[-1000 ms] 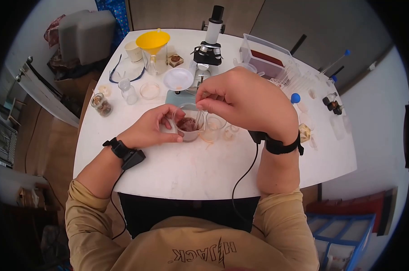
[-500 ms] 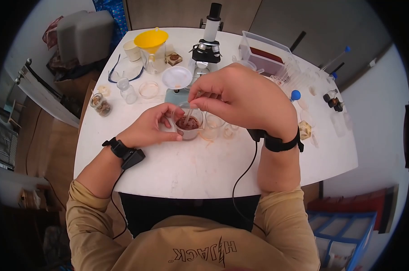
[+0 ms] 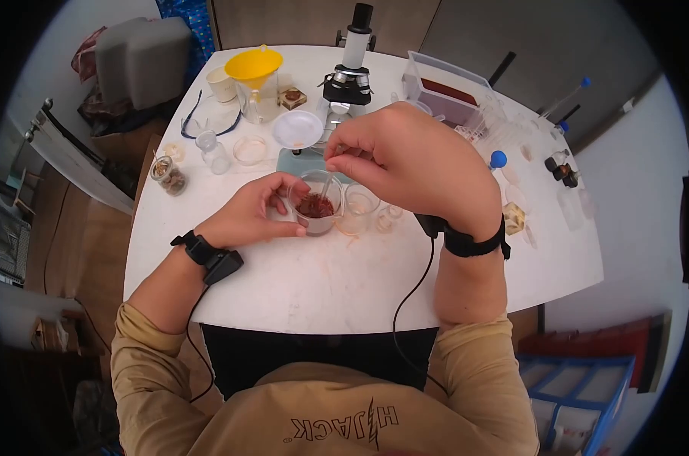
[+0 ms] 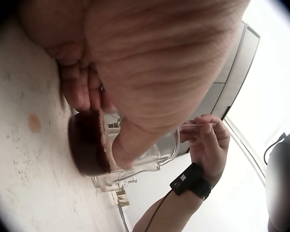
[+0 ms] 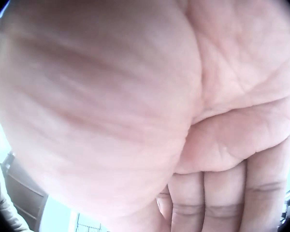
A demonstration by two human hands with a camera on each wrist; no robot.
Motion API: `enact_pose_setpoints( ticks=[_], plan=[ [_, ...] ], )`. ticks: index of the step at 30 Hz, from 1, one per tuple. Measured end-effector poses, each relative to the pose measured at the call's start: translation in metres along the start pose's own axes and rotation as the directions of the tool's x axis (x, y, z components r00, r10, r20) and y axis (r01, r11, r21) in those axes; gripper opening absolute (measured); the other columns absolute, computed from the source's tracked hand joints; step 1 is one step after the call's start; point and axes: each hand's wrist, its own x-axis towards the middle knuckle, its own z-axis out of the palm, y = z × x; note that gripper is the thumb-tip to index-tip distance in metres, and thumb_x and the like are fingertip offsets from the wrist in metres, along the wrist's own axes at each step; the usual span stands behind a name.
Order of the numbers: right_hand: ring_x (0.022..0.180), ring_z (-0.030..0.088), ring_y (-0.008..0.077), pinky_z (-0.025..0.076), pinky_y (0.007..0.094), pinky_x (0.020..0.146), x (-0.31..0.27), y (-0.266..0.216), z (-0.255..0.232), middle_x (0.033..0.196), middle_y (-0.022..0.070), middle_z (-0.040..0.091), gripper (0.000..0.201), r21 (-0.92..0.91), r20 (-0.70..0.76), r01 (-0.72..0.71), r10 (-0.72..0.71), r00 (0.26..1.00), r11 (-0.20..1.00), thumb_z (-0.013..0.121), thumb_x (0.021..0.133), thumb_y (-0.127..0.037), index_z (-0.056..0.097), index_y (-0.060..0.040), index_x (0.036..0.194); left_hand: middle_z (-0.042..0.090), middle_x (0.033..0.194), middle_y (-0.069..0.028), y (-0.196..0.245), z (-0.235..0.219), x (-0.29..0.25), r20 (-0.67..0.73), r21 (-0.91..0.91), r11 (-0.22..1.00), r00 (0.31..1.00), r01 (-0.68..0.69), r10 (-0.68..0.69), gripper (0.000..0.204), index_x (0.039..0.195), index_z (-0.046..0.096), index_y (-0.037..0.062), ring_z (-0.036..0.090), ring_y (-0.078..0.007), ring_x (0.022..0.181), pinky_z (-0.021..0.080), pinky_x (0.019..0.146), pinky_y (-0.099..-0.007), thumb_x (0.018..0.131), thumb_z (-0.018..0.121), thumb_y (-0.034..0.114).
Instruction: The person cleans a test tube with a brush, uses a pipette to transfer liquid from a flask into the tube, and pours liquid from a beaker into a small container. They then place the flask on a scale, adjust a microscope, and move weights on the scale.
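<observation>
My left hand [image 3: 245, 213] steadies a clear glass beaker [image 3: 319, 225] on the white table, thumb on the near side and fingers curled round the far side. Dark red-brown liquid with a frothy edge fills the lower part of the beaker [image 4: 89, 145] in the left wrist view. Above the rim, my right hand [image 3: 405, 156] pinches a thin glass rod [image 3: 326, 185] between thumb and fingertips. The rod slants down into the reddish contents. Only palm and curled fingers fill the right wrist view, where the rod is hidden.
Small glass dishes [image 3: 361, 199] stand right of the beaker, a pale blue scale [image 3: 295, 161] behind it. Farther back are a white weighing dish [image 3: 298, 129], a microscope [image 3: 350, 76] and a yellow funnel [image 3: 253, 67]. A jar [image 3: 168, 176] stands left, a blue-bulb dropper [image 3: 498, 159] right.
My right hand has swung the rod from the beaker's right side to the left, then slightly back right. The contents have shifted about. My left hand keeps its place on the beaker.
</observation>
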Motion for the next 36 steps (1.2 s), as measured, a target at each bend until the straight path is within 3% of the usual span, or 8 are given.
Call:
enact_pose_setpoints(
  ticks=[14, 17, 19, 23, 25, 28, 31, 36],
  plan=[
    [0.078, 0.074, 0.0410, 0.060, 0.0463, 0.074, -0.002, 0.001, -0.002, 0.084, 0.0208, 0.077, 0.019, 0.010, 0.060, -0.002, 0.002, 0.998, 1.000, 0.073, 0.099, -0.018, 0.083, -0.0025, 0.099, 0.071, 0.136, -0.0007, -0.005, -0.001, 0.000, -0.012, -0.026, 0.999, 1.000, -0.023, 0.023, 0.070, 0.146, 0.067, 0.0074, 0.064, -0.0114, 0.120, 0.053, 0.103, -0.0300, 0.086, 0.101, 0.020],
    [0.078, 0.074, 0.0418, 0.060, 0.0460, 0.074, -0.003, 0.005, 0.002, 0.084, 0.0210, 0.077, 0.018, -0.051, -0.071, -0.004, 0.001, 0.997, 0.999, 0.074, 0.099, -0.018, 0.083, -0.0023, 0.099, 0.071, 0.136, -0.0006, -0.005, 0.000, 0.002, -0.009, 0.041, 0.999, 1.000, -0.023, 0.023, 0.071, 0.147, 0.067, 0.0077, 0.064, -0.0113, 0.119, 0.053, 0.103, -0.0301, 0.086, 0.101, 0.020],
    [0.068, 0.072, 0.0325, 0.056, 0.0405, 0.065, -0.003, 0.005, 0.001, 0.082, 0.0162, 0.077, 0.017, -0.001, -0.022, 0.034, -0.034, 0.999, 0.999, 0.081, 0.101, -0.019, 0.083, -0.0031, 0.107, 0.071, 0.136, -0.0003, -0.004, -0.001, 0.002, -0.007, 0.012, 1.000, 1.000, -0.020, 0.020, 0.070, 0.147, 0.067, 0.0080, 0.063, -0.0112, 0.117, 0.052, 0.103, -0.0300, 0.086, 0.101, 0.019],
    [0.068, 0.071, 0.0327, 0.055, 0.0404, 0.064, -0.003, 0.002, 0.003, 0.081, 0.0160, 0.077, 0.016, -0.092, -0.042, 0.007, -0.010, 0.999, 0.996, 0.080, 0.101, -0.018, 0.083, -0.0028, 0.106, 0.071, 0.136, -0.0001, -0.001, 0.001, 0.000, -0.017, 0.002, 1.000, 1.000, -0.022, 0.022, 0.070, 0.147, 0.067, 0.0080, 0.063, -0.0111, 0.114, 0.052, 0.103, -0.0297, 0.086, 0.101, 0.019],
    [0.078, 0.073, 0.0423, 0.059, 0.0474, 0.073, 0.000, -0.002, 0.001, 0.082, 0.0215, 0.075, 0.017, 0.004, -0.077, 0.012, -0.011, 0.997, 1.000, 0.075, 0.098, -0.017, 0.082, -0.0015, 0.096, 0.071, 0.136, -0.0002, -0.004, 0.000, 0.001, -0.012, 0.045, 0.998, 0.999, -0.033, 0.033, 0.070, 0.147, 0.067, 0.0077, 0.063, -0.0112, 0.116, 0.052, 0.104, -0.0298, 0.086, 0.101, 0.019],
    [0.078, 0.073, 0.0427, 0.059, 0.0481, 0.074, -0.003, -0.006, -0.003, 0.082, 0.0223, 0.074, 0.017, -0.037, 0.025, -0.058, 0.059, 0.998, 0.998, 0.075, 0.097, -0.017, 0.081, -0.0010, 0.095, 0.071, 0.136, -0.0003, -0.005, 0.000, 0.002, -0.001, -0.039, 0.999, 1.000, -0.030, 0.030, 0.070, 0.147, 0.067, 0.0074, 0.063, -0.0111, 0.117, 0.052, 0.104, -0.0299, 0.086, 0.101, 0.019],
    [0.078, 0.073, 0.0427, 0.059, 0.0485, 0.074, 0.000, -0.003, 0.001, 0.082, 0.0227, 0.074, 0.019, -0.011, -0.088, 0.008, -0.009, 0.996, 1.000, 0.074, 0.097, -0.018, 0.081, -0.0005, 0.094, 0.071, 0.136, -0.0001, -0.003, -0.001, 0.001, -0.013, 0.041, 0.999, 1.000, -0.027, 0.028, 0.070, 0.146, 0.067, 0.0075, 0.063, -0.0109, 0.116, 0.052, 0.103, -0.0295, 0.086, 0.101, 0.019],
    [0.078, 0.073, 0.0428, 0.059, 0.0487, 0.074, -0.001, -0.004, 0.003, 0.082, 0.0229, 0.074, 0.020, -0.025, -0.028, -0.024, 0.023, 0.999, 0.999, 0.074, 0.097, -0.019, 0.081, -0.0003, 0.095, 0.071, 0.135, 0.0000, -0.005, -0.001, 0.001, -0.010, -0.050, 0.999, 1.000, -0.020, 0.020, 0.070, 0.146, 0.068, 0.0078, 0.063, -0.0110, 0.115, 0.052, 0.102, -0.0292, 0.086, 0.101, 0.019]
  ],
)
